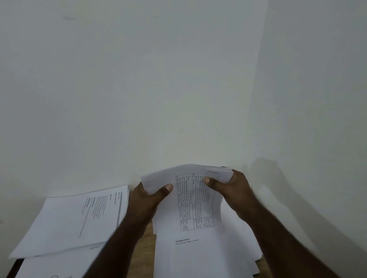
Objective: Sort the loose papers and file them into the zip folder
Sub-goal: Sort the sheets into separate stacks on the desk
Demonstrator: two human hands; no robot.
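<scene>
Head view: the left hand [148, 199] and right hand [229, 190] each pinch the far end of a printed sheet [195, 204] (a table on it), bowing it above the paper stack [202, 265] at the surface's [142, 260] far edge; other papers [74, 221] lie left.

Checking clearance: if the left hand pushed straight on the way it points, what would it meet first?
Probably the wall: the left hand, gripping the paper stack, points at it; depth is unclear.
</scene>
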